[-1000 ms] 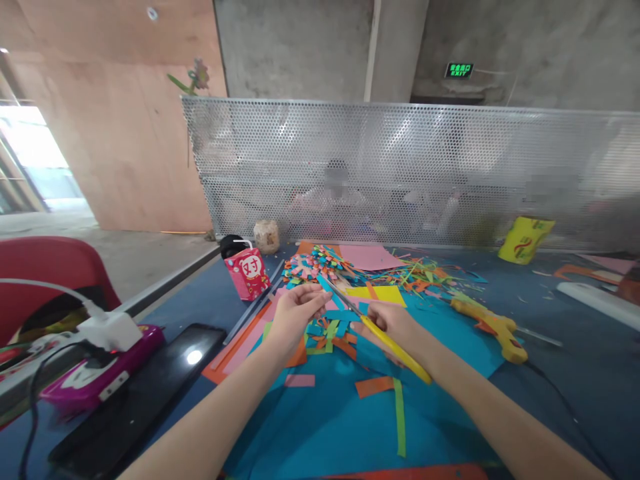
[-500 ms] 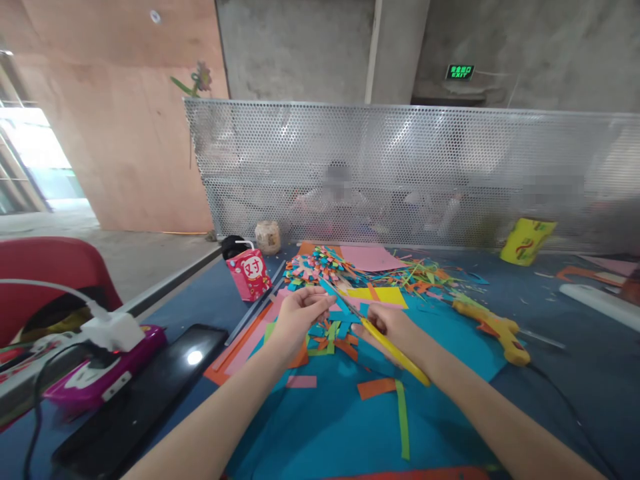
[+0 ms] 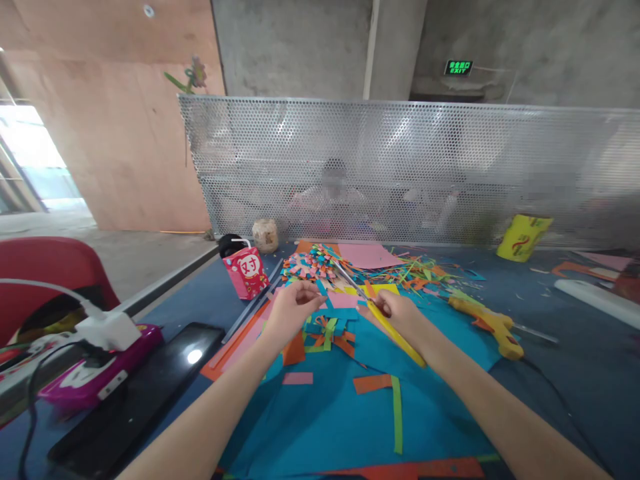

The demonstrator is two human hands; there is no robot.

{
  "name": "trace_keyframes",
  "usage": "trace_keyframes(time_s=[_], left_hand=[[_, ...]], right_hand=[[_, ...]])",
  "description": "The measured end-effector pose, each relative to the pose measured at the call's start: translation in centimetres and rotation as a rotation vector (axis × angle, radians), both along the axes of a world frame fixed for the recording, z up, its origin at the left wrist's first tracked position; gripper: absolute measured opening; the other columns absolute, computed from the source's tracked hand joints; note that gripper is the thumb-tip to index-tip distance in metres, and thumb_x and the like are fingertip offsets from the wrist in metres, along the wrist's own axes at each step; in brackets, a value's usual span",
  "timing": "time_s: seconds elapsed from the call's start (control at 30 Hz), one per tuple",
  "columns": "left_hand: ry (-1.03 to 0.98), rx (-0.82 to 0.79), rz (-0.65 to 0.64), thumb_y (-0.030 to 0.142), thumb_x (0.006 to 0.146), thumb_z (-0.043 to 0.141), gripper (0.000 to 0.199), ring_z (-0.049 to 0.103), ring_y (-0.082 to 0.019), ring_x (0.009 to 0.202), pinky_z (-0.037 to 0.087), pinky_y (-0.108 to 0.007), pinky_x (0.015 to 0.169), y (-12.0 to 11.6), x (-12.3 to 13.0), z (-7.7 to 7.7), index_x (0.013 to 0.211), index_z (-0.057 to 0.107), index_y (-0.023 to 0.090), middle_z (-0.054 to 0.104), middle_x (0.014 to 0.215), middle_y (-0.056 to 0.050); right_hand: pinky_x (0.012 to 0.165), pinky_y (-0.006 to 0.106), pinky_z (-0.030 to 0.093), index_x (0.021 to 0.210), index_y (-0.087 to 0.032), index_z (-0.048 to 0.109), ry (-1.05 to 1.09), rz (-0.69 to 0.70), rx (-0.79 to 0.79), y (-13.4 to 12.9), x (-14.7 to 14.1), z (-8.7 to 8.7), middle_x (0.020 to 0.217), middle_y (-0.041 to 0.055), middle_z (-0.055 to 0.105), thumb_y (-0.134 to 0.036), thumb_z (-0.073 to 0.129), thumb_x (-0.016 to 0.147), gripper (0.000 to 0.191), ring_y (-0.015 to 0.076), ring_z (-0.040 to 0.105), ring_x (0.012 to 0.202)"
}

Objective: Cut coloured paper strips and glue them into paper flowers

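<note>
My left hand (image 3: 295,308) is closed in a pinch, with a small blue paper strip (image 3: 321,287) showing at its fingertips. Yellow-handled scissors (image 3: 397,335) are gripped in my right hand (image 3: 403,315). Their metal blades point up and left, just right of the strip and apart from it. Below both hands, cut paper pieces (image 3: 330,333) in blue, green and orange lie on a large blue sheet (image 3: 320,420). Beyond the blade tips is a heap of small fringed coloured paper bits (image 3: 313,261).
A yellow glue gun (image 3: 487,323) lies at right with its cord trailing. On the left are a phone (image 3: 140,393), a purple power strip (image 3: 100,373) and a red drink carton (image 3: 246,272). A perforated metal screen (image 3: 390,167) stands behind; a person sits beyond it.
The scissors' blades have shifted up and away from the blue strip at my left fingertips. My left hand has drawn slightly left. The whole view has shifted a little.
</note>
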State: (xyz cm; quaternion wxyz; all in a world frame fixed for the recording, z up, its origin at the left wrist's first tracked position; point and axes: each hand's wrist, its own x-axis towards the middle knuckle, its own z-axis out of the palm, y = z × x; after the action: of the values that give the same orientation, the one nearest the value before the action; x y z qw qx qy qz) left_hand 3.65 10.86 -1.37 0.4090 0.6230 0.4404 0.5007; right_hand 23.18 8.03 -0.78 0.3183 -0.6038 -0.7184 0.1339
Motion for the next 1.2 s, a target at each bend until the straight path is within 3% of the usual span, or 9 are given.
trace_keyframes(time_s=[0.2,0.37,0.47,0.53,0.67,0.8,1.03,1.2], left_hand=[[0.459,-0.213,-0.29,0.024,0.057,0.06,0.03,0.058,-0.017,0.061,0.042,-0.026,0.056,-0.4,-1.6,0.8,0.083,0.048,0.015,0.061,0.062,-0.001],[0.868,-0.028,-0.057,0.026,0.055,0.06,0.038,0.057,-0.019,0.063,0.038,-0.026,0.054,-0.4,-2.1,0.8,0.09,0.049,0.014,0.06,0.065,-0.001],[0.962,0.079,-0.016,0.032,0.057,0.059,0.048,0.055,-0.019,0.068,0.038,-0.027,0.058,-0.5,-1.7,0.9,0.1,0.047,0.015,0.058,0.074,-0.003],[0.979,0.193,-0.004,0.033,0.065,0.053,0.041,0.054,-0.019,0.076,0.039,-0.028,0.065,-0.8,-1.2,1.2,0.102,0.047,0.016,0.058,0.082,-0.005],[0.987,0.472,-0.169,0.033,0.071,0.05,0.038,0.045,-0.021,0.099,0.034,-0.032,0.083,-1.6,-0.1,1.5,0.106,0.047,0.02,0.054,0.104,-0.006],[1.069,0.527,-0.343,0.034,0.07,0.053,0.037,0.047,-0.022,0.096,0.032,-0.036,0.084,-1.7,0.4,1.2,0.106,0.05,0.024,0.056,0.101,-0.006],[0.881,0.438,-0.279,0.019,0.073,0.048,0.033,0.052,-0.02,0.09,0.035,-0.033,0.081,-1.1,0.3,0.8,0.106,0.051,0.024,0.063,0.087,-0.004],[0.345,0.264,-0.09,0.019,0.07,0.051,0.029,0.056,-0.015,0.073,0.043,-0.027,0.066,-0.8,0.2,1.1,0.098,0.05,0.02,0.06,0.078,-0.002]], right_hand=[[0.041,0.02,0.023,0.056,-0.021,0.033,-0.179,-0.132,0.002,1.3,1.5,-0.2,0.049,-0.0036,0.04,-0.052,0.045,0.066,0.035,0.0095,0.037,0.043],[0.04,0.02,0.023,0.058,-0.02,0.038,-0.265,-0.171,-0.041,2.0,1.8,-0.6,0.052,-0.0006,0.047,-0.058,0.044,0.065,0.038,0.0115,0.042,0.045],[0.04,0.02,0.023,0.06,-0.02,0.042,-0.285,-0.185,-0.039,2.0,1.7,-0.7,0.053,-0.0002,0.048,-0.061,0.042,0.064,0.041,0.0117,0.042,0.045],[0.04,0.02,0.022,0.063,-0.02,0.045,-0.291,-0.183,-0.035,1.9,1.6,-0.8,0.053,0.0002,0.049,-0.061,0.042,0.065,0.041,0.012,0.043,0.046],[0.04,0.02,0.022,0.065,-0.02,0.048,-0.305,-0.162,-0.04,1.7,1.5,-0.8,0.054,0.001,0.051,-0.059,0.043,0.066,0.04,0.0126,0.045,0.047],[0.04,0.021,0.021,0.064,-0.02,0.046,-0.297,-0.134,-0.027,1.7,1.6,-0.8,0.052,0.001,0.049,-0.059,0.043,0.066,0.039,0.0127,0.044,0.047],[0.04,0.021,0.021,0.06,-0.02,0.041,-0.255,-0.123,-0.014,1.6,1.6,-0.8,0.05,-0.0003,0.045,-0.06,0.044,0.065,0.04,0.012,0.041,0.045],[0.04,0.02,0.025,0.06,-0.021,0.036,-0.09,-0.085,0.031,1.6,1.4,-1.0,0.051,-0.0036,0.043,-0.058,0.044,0.066,0.039,0.0094,0.04,0.043]])
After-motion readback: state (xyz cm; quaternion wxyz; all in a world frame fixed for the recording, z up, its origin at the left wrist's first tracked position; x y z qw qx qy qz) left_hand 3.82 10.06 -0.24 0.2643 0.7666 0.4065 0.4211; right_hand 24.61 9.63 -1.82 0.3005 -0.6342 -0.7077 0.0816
